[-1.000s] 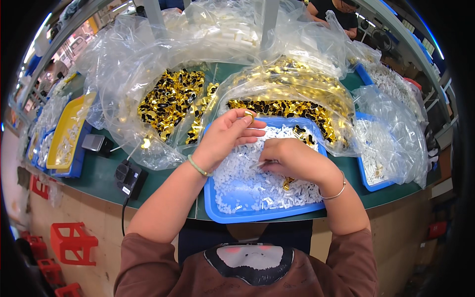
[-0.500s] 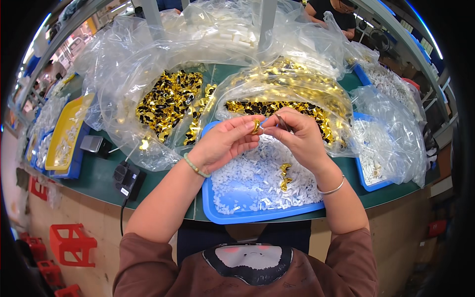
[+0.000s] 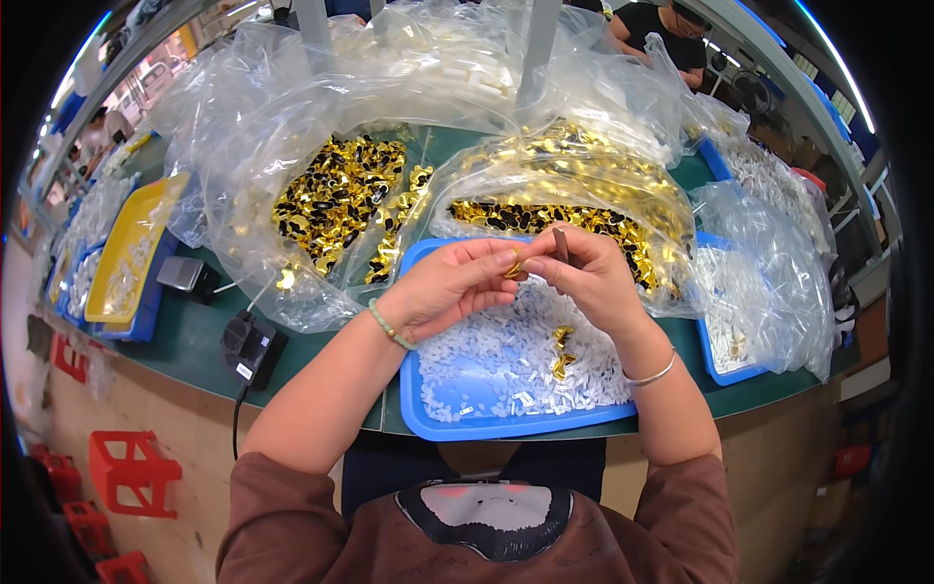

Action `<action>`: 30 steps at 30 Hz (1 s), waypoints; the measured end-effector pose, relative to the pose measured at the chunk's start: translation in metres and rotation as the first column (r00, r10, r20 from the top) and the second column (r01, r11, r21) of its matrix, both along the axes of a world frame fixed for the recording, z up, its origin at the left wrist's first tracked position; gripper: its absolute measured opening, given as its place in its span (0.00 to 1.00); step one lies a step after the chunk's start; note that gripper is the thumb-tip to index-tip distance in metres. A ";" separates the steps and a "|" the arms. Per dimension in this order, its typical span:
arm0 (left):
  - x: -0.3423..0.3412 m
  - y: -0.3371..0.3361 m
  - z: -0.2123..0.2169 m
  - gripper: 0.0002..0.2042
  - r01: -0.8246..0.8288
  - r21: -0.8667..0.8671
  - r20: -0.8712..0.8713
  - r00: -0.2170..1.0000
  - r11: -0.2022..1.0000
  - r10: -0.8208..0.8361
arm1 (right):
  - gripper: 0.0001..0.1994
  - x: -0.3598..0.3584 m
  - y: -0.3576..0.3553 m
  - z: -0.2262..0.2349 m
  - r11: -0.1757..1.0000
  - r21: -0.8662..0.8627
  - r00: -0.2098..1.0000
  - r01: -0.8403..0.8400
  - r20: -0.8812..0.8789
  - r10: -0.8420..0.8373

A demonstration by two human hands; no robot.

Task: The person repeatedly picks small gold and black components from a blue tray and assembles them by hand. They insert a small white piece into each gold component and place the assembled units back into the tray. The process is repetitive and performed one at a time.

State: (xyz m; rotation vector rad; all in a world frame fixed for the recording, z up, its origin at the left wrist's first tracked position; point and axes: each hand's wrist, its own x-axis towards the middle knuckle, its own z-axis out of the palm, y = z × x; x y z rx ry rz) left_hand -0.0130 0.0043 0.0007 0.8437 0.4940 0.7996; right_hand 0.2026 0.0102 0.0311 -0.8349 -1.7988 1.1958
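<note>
Head view: left hand (image 3: 443,289) pinches a small gold piece (image 3: 513,268) above the blue tray (image 3: 506,426) at the table's near edge; right hand (image 3: 591,282) grips a dark rod (image 3: 561,245). The piece is likely light, stiff, slippery; take it by its edges.

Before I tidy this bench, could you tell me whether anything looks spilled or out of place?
A few shiny gold pieces lie among the small white plastic parts in the blue plastic tray; otherwise nothing stands out.

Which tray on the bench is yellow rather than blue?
The yellow tray at the far left edge; the tray under the hands and the right-hand tray are blue.
</note>
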 end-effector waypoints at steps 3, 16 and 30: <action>0.000 0.001 -0.002 0.18 0.013 0.000 0.021 1.000 1.000 -0.013 | 0.04 0.000 0.001 -0.001 0.999 -0.038 0.998 -0.035 -0.054 0.033; -0.001 0.001 -0.002 0.17 0.022 0.019 -0.040 0.999 1.000 -0.021 | 0.08 0.002 -0.005 0.010 0.989 -0.150 0.999 -0.014 0.039 0.020; -0.001 0.001 0.000 0.16 0.072 0.035 -0.028 0.997 0.997 -0.071 | 0.07 0.002 0.000 0.001 0.979 -0.154 0.986 -0.136 -0.121 0.118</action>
